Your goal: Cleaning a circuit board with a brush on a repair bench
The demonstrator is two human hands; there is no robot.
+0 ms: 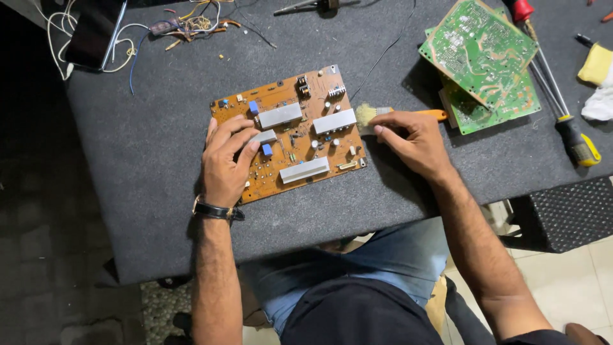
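My right hand (415, 142) has its fingers closed on a brush (383, 114), handle lying left-right, bristles at the board's (290, 131) right edge. My left hand (225, 160) rests open, pinning the board mid-surface (153, 160).

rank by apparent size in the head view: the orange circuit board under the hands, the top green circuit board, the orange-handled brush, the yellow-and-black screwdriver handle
1. Orange circuit board, largest.
2. Top green circuit board, clearly smaller, partly cut off by the frame edge.
3. Orange-handled brush, partly hidden by the right hand.
4. Yellow-and-black screwdriver handle; close to the brush, so that order is unsure.
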